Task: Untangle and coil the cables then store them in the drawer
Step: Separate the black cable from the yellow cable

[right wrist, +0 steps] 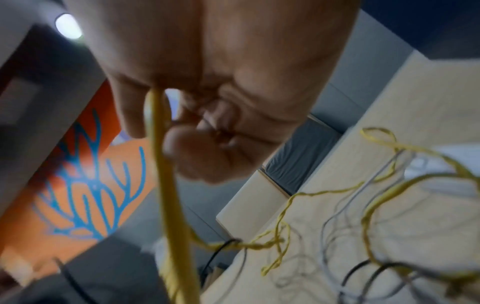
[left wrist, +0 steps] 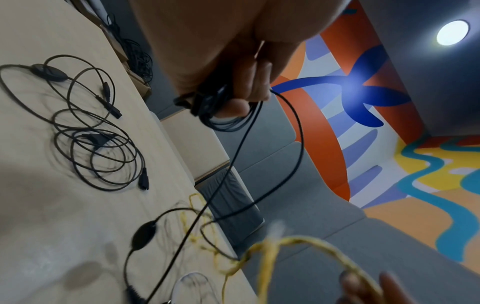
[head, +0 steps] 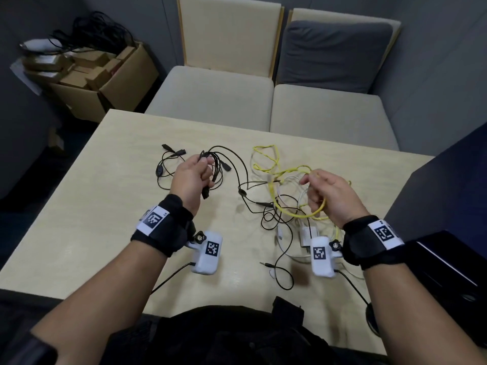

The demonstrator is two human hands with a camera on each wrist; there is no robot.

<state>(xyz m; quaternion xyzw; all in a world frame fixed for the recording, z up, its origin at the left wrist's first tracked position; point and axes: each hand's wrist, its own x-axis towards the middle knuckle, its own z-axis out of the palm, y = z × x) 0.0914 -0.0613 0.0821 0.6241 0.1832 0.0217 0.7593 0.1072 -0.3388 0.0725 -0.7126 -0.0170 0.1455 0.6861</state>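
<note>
My left hand (head: 193,175) is raised over the table and grips a bunch of black cable loops (head: 214,167); the left wrist view shows its fingers (left wrist: 249,82) curled round the black cable (left wrist: 228,119). A black strand runs from it down into the tangle (head: 276,206) of black, white and yellow cables. My right hand (head: 325,192) holds a loop of the yellow cable (head: 320,210) above that tangle, its fingers (right wrist: 182,144) curled round the yellow cable (right wrist: 166,185). More black cable (head: 166,164) lies coiled loosely at the left.
A white adapter (head: 307,234) and a black jack plug (head: 264,264) lie near the front of the wooden table (head: 105,206). A dark cabinet (head: 448,206) stands at the right. Two cushioned seats (head: 263,101) are behind, and a cardboard box (head: 105,75) is at the far left.
</note>
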